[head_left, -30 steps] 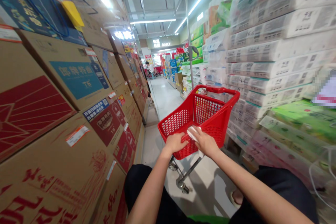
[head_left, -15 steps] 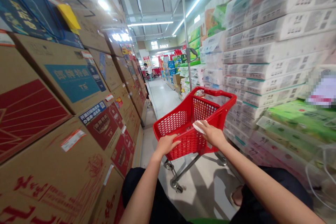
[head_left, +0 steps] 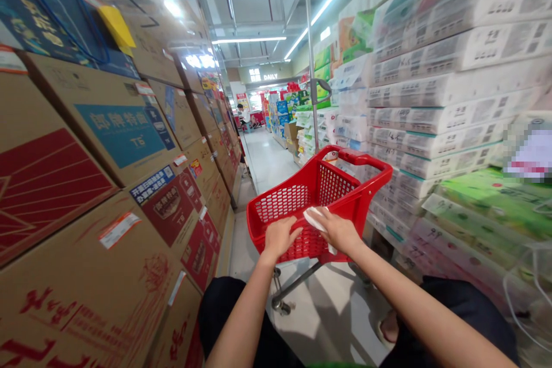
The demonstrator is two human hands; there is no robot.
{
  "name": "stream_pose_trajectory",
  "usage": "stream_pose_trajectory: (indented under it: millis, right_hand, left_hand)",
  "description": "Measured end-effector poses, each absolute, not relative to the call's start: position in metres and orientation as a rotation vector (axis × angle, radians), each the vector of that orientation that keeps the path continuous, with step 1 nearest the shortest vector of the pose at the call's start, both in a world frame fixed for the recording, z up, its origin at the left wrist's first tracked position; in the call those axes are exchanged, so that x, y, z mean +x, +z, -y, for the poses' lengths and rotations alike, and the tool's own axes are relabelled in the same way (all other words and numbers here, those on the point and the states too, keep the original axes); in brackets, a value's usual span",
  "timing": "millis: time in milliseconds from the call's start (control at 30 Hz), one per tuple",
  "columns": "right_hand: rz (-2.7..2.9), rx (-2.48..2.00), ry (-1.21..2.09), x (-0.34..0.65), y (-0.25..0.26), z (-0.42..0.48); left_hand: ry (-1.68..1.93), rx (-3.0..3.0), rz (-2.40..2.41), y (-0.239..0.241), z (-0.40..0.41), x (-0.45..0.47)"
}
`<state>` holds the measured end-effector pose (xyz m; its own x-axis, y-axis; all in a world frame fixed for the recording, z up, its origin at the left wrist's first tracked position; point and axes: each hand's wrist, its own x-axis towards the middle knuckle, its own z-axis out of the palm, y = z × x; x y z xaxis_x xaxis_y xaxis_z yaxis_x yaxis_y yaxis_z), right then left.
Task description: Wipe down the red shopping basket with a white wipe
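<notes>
A red plastic shopping cart [head_left: 351, 198] stands in front of me, turned at an angle, its handle at the upper right. With fingers hooked over the near side rim and the thumb on the outside, my left hand [head_left: 279, 238] grips the cart. A folded white cloth [head_left: 314, 219] is under the fingers of my right hand [head_left: 340, 234], pressed on the same rim further right. Part of the cloth hangs down the outside of the basket. Grey legs and a caster wheel [head_left: 281, 306] show beneath the basket.
Stacked cardboard cartons [head_left: 116, 132] line the left. White plastic-wrapped paper packs [head_left: 409, 92] and green packs [head_left: 483, 201] are piled on the right. Behind the cart stands a metal pole [head_left: 311, 57]. Down the aisle [head_left: 269, 161], a person [head_left: 242, 115] is far off.
Along the rim, my right hand and the cloth have slid left, closer to my left hand. My left hand has shifted slightly right, and the cart has turned a little.
</notes>
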<state>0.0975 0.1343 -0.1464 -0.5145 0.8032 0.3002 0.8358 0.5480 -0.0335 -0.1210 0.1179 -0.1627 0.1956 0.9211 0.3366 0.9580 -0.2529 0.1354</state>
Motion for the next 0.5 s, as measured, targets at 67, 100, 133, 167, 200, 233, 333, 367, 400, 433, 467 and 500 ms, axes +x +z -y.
stream_pose_trajectory:
  millis: [67,100,133,167,200,233,333,367,400,433,467,500]
  right_hand:
    - [2.485,-1.369,-0.200,0.108,-0.146,-0.142]
    - [2.467,-1.382,-0.214,0.114,-0.145,-0.146]
    - [2.447,-1.397,-0.226,0.121,-0.145,-0.150]
    - [2.427,-1.412,-0.238,0.127,-0.144,-0.154]
    - [2.406,-1.430,-0.250,0.133,-0.143,-0.157]
    - [2.388,-1.450,-0.261,0.139,-0.141,-0.159]
    - [2.345,-1.506,-0.275,0.145,-0.139,-0.161]
    - [2.328,-1.521,-0.270,0.143,-0.139,-0.159]
    - [2.315,-1.531,-0.262,0.139,-0.141,-0.157]
    - [2.310,-1.532,-0.252,0.134,-0.142,-0.154]
    - [2.313,-1.527,-0.243,0.127,-0.145,-0.150]
    - [2.327,-1.515,-0.238,0.120,-0.147,-0.147]
  left_hand:
    - [-0.546,-2.371,1.826,-0.164,-0.118,-0.126]
    - [-0.544,-2.375,1.820,-0.164,-0.119,-0.129]
    - [-0.540,-2.374,1.821,-0.164,-0.120,-0.131]
    - [-0.536,-2.371,1.824,-0.165,-0.120,-0.132]
    - [-0.532,-2.366,1.827,-0.165,-0.121,-0.132]
    - [-0.529,-2.361,1.831,-0.165,-0.121,-0.132]
    - [-0.513,-2.347,1.851,-0.165,-0.123,-0.128]
    - [-0.506,-2.338,1.862,-0.165,-0.123,-0.127]
    - [-0.499,-2.326,1.874,-0.166,-0.124,-0.125]
    - [-0.493,-2.314,1.884,-0.166,-0.124,-0.123]
    - [-0.489,-2.303,1.890,-0.166,-0.125,-0.121]
    - [-0.488,-2.295,1.892,-0.167,-0.125,-0.120]
